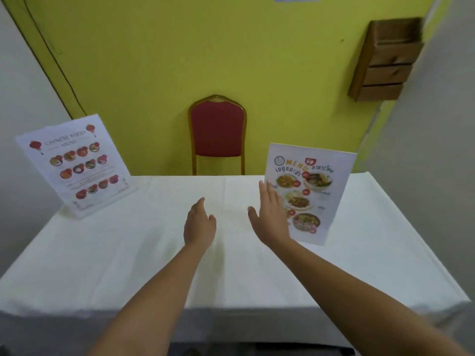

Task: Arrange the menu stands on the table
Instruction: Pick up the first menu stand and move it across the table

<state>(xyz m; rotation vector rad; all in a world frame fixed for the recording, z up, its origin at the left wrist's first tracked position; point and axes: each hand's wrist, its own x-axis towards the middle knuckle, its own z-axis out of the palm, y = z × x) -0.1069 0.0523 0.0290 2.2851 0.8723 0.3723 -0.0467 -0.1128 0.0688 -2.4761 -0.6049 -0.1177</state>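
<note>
Wall [159, 60]: yellow, red chair [217, 132] against it
Table [128, 253]: white cloth, two menu stands [77, 163] [312, 191]
Left hand [199, 226]: empty, fingers loosely together
Right hand [270, 217]: flat, fingers together, beside right stand

A white-clothed table [231, 278] carries a Chinese menu stand [77, 165] far-left and a Thai menu stand [313, 191] right.

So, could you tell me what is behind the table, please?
A red chair stands behind the table, against the yellow wall. The table's far edge hides the chair's seat and lower legs.
</note>
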